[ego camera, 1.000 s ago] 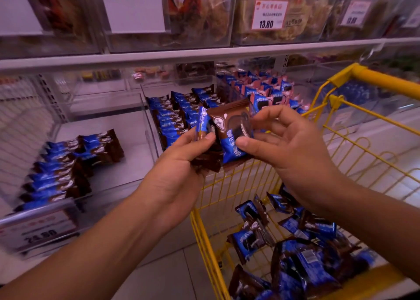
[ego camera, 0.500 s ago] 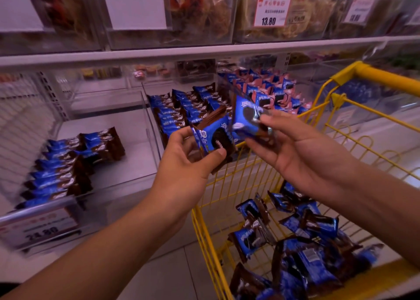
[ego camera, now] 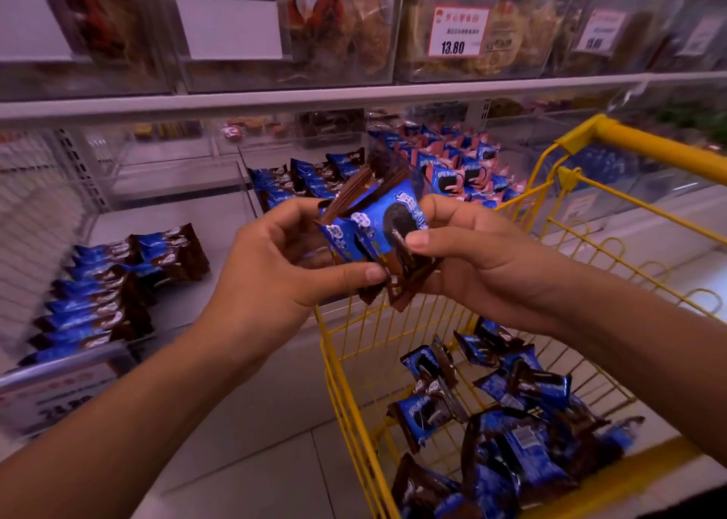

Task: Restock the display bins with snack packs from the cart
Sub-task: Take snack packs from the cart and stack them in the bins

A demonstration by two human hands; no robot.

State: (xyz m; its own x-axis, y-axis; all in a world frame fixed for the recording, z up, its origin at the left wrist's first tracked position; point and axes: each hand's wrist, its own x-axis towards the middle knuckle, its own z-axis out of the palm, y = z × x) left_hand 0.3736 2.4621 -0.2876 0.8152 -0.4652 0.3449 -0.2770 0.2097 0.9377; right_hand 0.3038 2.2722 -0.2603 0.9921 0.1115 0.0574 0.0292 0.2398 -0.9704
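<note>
A small stack of blue-and-brown snack packs [ego camera: 369, 227] is held up between both hands above the cart's near corner. My left hand [ego camera: 283, 258] grips the stack from the left, thumb under it. My right hand [ego camera: 472, 251] pinches the front pack from the right, thumb on its face. Many more of the same packs [ego camera: 511, 432] lie loose in the yellow wire cart [ego camera: 346, 381]. The clear left display bin [ego camera: 118, 282] holds a row of these packs; the middle bin [ego camera: 299, 184] holds several rows.
A bin of pink-and-blue packs [ego camera: 460, 164] sits right of the middle bin. An upper shelf [ego camera: 314, 97] carries clear boxes of other snacks with price tags [ego camera: 458, 32]. The cart handle [ego camera: 649, 148] crosses the right side. Tiled floor [ego camera: 255, 440] lies below.
The two hands drew together again: the pack my right hand had lifted apart is back against the stack in my left hand. The stack now sits slightly higher.
</note>
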